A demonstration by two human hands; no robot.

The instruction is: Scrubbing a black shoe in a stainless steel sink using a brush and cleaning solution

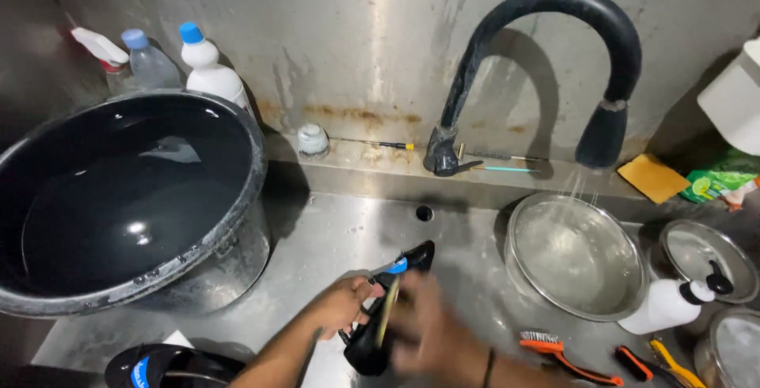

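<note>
Left hand (342, 306) gripped a black shoe with a blue tab (389, 309) before the round steel bowl (575, 256); blurred right hand's (423, 331) grip was unclear.

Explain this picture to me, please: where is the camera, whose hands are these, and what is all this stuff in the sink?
There is no machine here. The single picture comes from a camera worn on a person's head, looking down into a steel sink. The left hand holds a black shoe with a blue patch; the right hand is blurred and lies against it. A black tap sprays water into a steel bowl. To the left stands a large dark pot full of water, with bottles behind it. To the right lie a white pump bottle and orange-handled brushes.
</note>
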